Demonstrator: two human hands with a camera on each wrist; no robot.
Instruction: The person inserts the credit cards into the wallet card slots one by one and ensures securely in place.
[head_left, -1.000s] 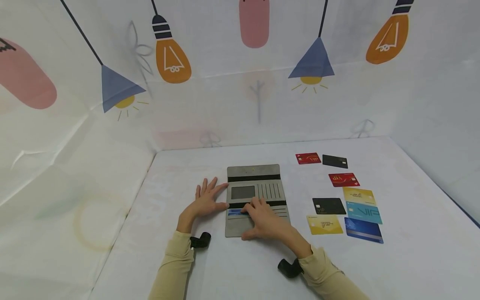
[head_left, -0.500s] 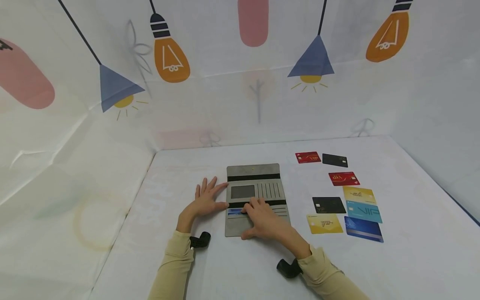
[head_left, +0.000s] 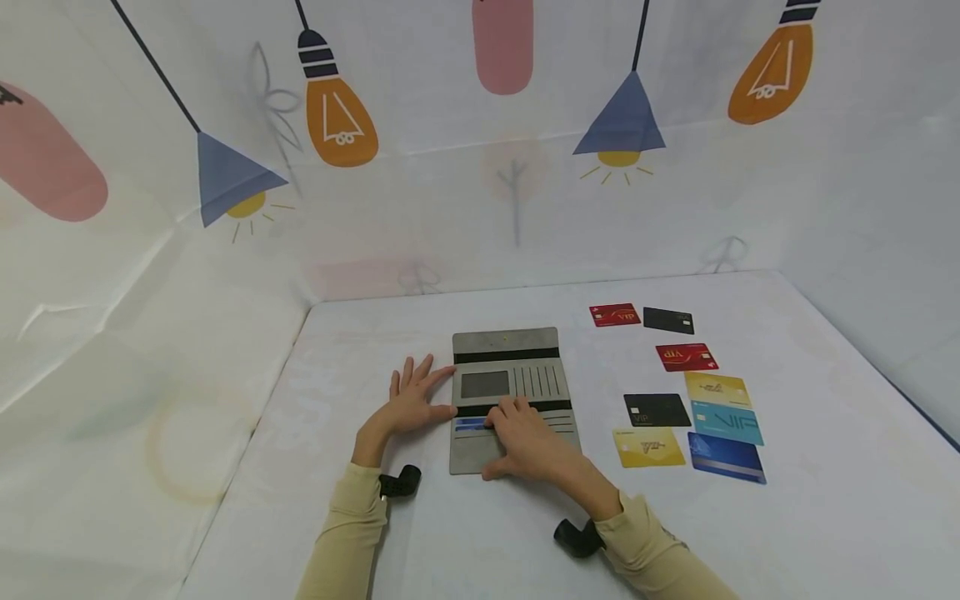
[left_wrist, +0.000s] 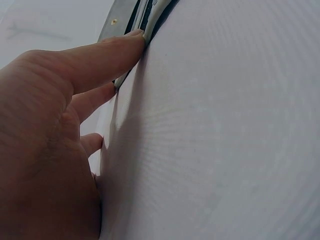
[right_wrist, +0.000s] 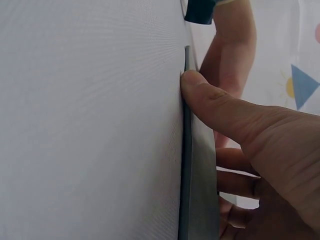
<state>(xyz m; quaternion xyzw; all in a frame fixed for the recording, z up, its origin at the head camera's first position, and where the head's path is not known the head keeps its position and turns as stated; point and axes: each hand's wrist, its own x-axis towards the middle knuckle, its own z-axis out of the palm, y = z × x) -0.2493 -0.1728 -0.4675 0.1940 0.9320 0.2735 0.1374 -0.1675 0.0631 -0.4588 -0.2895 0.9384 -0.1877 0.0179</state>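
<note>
1. The right hand [head_left: 525, 442] lay on the open grey wallet [head_left: 510, 392], its grip pressing a blue card [head_left: 472, 424] at a slot, thumb at the near edge.
2. The left hand [head_left: 412, 400], fingers spread and straight, braced the wallet's left edge, mid-bench.
3. The card looked thin, stiff and slippery, best taken by its edges; the wallet looked soft and light.

The right hand [head_left: 528, 442] covers most of the blue plastic card [head_left: 471, 424] in the open grey felt wallet [head_left: 510, 367]; only the end left of its fingertips shows. Print on the 8 loose cards [head_left: 690, 392] is too small to read.
</note>
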